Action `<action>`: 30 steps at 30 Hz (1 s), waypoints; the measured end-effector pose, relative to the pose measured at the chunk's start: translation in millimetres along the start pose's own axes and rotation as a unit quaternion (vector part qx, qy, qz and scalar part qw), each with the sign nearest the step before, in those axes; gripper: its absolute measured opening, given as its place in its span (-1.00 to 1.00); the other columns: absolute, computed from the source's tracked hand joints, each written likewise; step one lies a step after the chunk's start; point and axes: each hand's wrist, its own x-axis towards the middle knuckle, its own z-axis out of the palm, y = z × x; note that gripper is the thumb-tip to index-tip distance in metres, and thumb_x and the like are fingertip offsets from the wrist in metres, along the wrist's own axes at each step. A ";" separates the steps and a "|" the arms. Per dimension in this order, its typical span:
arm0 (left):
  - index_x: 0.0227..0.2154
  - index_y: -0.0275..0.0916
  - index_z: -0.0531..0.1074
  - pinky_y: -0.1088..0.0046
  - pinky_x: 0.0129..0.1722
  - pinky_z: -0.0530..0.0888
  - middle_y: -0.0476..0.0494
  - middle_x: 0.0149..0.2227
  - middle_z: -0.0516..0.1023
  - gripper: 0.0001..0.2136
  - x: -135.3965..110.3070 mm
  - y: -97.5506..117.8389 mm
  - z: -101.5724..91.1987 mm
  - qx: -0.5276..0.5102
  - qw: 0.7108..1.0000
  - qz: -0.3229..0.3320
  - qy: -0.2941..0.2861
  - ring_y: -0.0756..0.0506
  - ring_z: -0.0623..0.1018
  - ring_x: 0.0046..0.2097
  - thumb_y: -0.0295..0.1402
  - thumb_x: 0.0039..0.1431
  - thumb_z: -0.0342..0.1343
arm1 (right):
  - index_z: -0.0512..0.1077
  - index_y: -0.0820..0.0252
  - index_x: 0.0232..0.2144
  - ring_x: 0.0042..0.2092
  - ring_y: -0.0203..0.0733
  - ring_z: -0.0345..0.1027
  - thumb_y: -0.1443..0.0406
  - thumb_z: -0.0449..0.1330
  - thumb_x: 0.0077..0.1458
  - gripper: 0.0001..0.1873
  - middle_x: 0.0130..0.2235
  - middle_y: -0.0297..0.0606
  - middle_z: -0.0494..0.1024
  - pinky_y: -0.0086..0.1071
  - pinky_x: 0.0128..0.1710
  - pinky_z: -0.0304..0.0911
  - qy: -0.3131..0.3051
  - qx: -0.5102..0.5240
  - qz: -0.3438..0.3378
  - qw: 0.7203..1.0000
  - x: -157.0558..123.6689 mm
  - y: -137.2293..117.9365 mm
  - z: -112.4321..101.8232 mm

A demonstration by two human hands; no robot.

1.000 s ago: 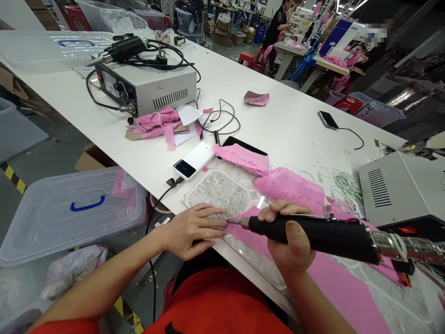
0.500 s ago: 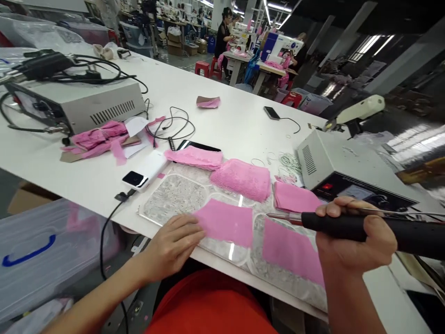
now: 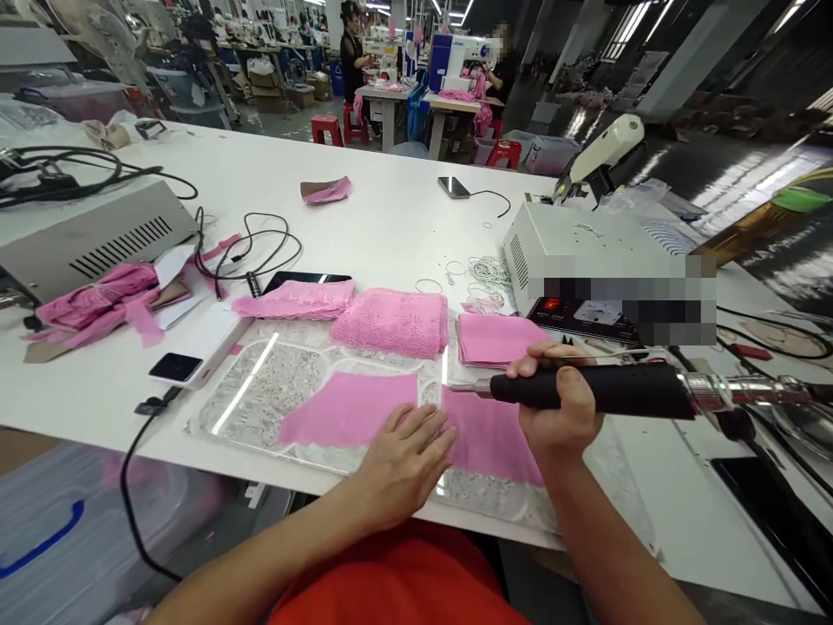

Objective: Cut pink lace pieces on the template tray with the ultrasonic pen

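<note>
My left hand (image 3: 409,460) lies palm down with fingers extended. Its fingertips rest between two flat pink fabric pieces, over the right edge of the left piece (image 3: 357,404) and the left edge of the right piece (image 3: 478,434). In my right hand (image 3: 566,408) is a black corded handpiece (image 3: 625,391) with a thin metal tip. That tip points left, at the upper left corner of the right piece. Both pieces lie on a clear-topped, grey-patterned mat (image 3: 260,391). My right hand and forearm hide the right piece's far end.
Behind the pieces sit a folded lace stack (image 3: 396,321), another lace pile (image 3: 296,299) and a plain pink stack (image 3: 498,337). A power bank (image 3: 201,343) is at left. Grey control boxes (image 3: 586,239) flank the table, with cables and phones about. Co-workers sew in the background.
My left hand has moved right, from the left piece's outer edge to the gap between the pieces. The view has swung right. The handpiece tip stays near the right piece's upper left corner.
</note>
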 end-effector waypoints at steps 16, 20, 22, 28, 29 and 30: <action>-0.05 -0.31 0.43 0.18 0.08 0.39 -0.22 -0.03 0.56 -0.77 -10.4 0.6 -4.2 0.010 1.000 0.029 0.005 -0.19 0.48 0.06 -0.44 0.27 0.03 | 0.42 0.13 -0.38 -0.45 -0.33 0.31 0.27 0.19 0.03 -0.93 -0.35 -0.36 0.44 -0.32 -0.42 0.35 -0.031 -0.014 0.012 0.999 -1.8 7.8 3.9; -0.04 -0.33 0.42 0.18 0.06 0.40 -0.23 -0.04 0.56 -0.77 -10.5 -0.3 -4.3 0.007 0.999 0.036 -0.003 -0.20 0.48 0.05 -0.44 0.27 0.03 | 0.41 0.14 -0.41 -0.45 -0.32 0.33 0.29 0.19 0.04 -0.95 -0.35 -0.36 0.45 -0.29 -0.40 0.37 -0.037 -0.018 0.007 0.999 -1.8 8.4 5.2; -0.04 -0.34 0.42 0.18 0.05 0.41 -0.23 -0.04 0.56 -0.77 -10.3 -0.4 -5.1 0.002 0.999 0.039 -0.002 -0.21 0.48 0.05 -0.44 0.27 0.04 | 0.42 0.15 -0.39 -0.45 -0.32 0.33 0.29 0.19 0.03 -0.95 -0.35 -0.35 0.45 -0.31 -0.42 0.36 -0.033 -0.011 0.004 0.999 -1.4 6.6 4.7; -0.05 -0.33 0.43 0.22 0.05 0.41 -0.24 -0.04 0.56 -0.77 -12.6 -0.2 -7.8 -0.009 0.998 0.051 0.020 -0.19 0.48 0.06 -0.43 0.26 0.06 | 0.44 0.19 -0.41 -0.51 -0.34 0.30 0.26 0.15 -0.02 -0.87 -0.40 -0.31 0.45 -0.38 -0.55 0.29 -0.051 0.033 0.026 0.998 -4.2 -3.2 -2.2; -0.06 -0.33 0.43 0.23 0.06 0.40 -0.23 -0.05 0.57 -0.78 -13.1 -0.2 -7.9 -0.011 0.998 0.051 0.020 -0.19 0.48 0.06 -0.42 0.26 0.06 | 0.45 0.20 -0.42 -0.52 -0.34 0.30 0.26 0.15 -0.03 -0.87 -0.41 -0.31 0.45 -0.38 -0.55 0.29 -0.057 0.034 0.033 0.997 -5.5 -4.0 -2.9; -0.06 -0.33 0.43 0.23 0.06 0.40 -0.22 -0.05 0.57 -0.78 -13.4 -0.1 -7.9 -0.012 0.998 0.052 0.021 -0.19 0.48 0.06 -0.42 0.26 0.06 | 0.45 0.20 -0.42 -0.52 -0.33 0.31 0.27 0.16 -0.03 -0.88 -0.41 -0.31 0.45 -0.38 -0.55 0.30 -0.062 0.034 0.039 0.997 -6.9 -4.3 -3.3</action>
